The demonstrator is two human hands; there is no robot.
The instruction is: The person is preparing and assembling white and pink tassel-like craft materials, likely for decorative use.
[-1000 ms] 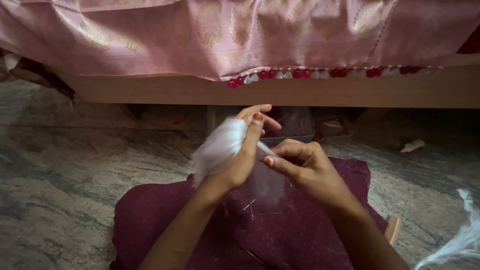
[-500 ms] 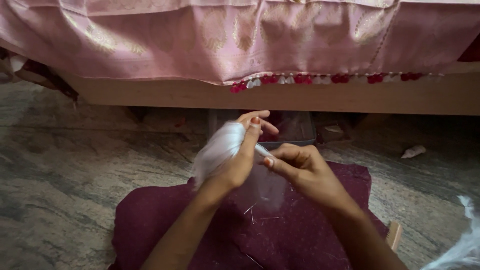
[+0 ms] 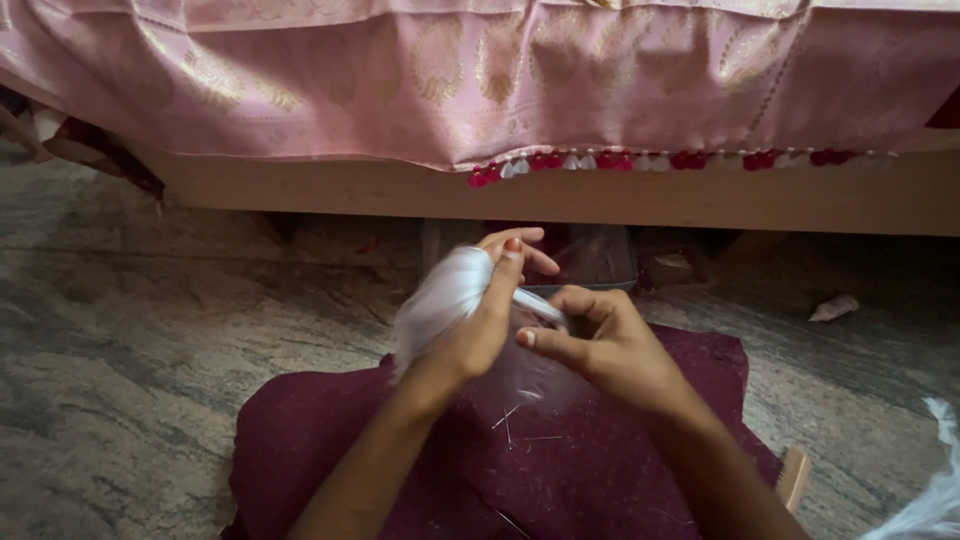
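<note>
1. Now the left hand is closed around a bunch of white fibre, which is wrapped over its fingers.
2. Just beside it, the right hand pinches a thin white strand that comes from the bunch, thumb against fingers.
3. Both hands are above a dark red cloth on the person's lap.
4. A few loose white threads lie on this cloth.
5. Behind, a pink bedcover with red and white tassels hangs over a wooden frame, above the grey stone floor.

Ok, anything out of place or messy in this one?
Slightly: loose white thread bits lie scattered on the maroon cloth, and a pale scrap sits on the stone floor near the bed. Nothing looks damaged.
</note>
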